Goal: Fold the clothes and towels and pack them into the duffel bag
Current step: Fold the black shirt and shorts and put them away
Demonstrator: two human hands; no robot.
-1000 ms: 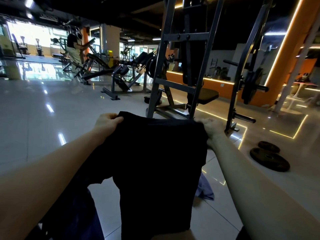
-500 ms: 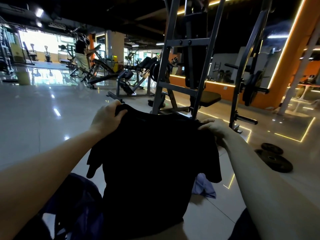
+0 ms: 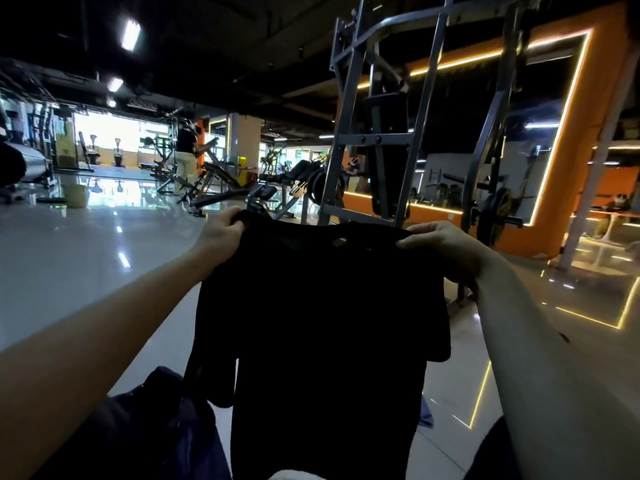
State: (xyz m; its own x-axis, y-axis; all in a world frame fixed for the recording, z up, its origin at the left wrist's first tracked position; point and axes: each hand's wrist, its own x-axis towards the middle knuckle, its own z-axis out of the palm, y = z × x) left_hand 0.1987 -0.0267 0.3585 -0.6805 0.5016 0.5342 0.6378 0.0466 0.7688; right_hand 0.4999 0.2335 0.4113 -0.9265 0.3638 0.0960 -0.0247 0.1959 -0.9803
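A black T-shirt [image 3: 325, 327] hangs spread out in front of me, held up by its shoulders. My left hand [image 3: 221, 233] grips the left shoulder and my right hand [image 3: 440, 247] pinches the right shoulder. Both sleeves dangle at the sides and the body hangs straight down. Below on the left sits the dark navy duffel bag [image 3: 152, 420], partly hidden by the shirt. A bit of blue cloth [image 3: 426, 415] lies on the floor behind the shirt's right edge.
A grey steel weight rack [image 3: 391, 140] stands straight ahead on the glossy tiled floor [image 3: 86, 258]. An orange pillar [image 3: 585, 140] with light strips is at right. Gym machines and a standing person [image 3: 185, 157] are far back left.
Both hands have lifted the shirt higher and spread it wider, so the sleeves now hang free. My head has tilted up, showing more ceiling and less floor.
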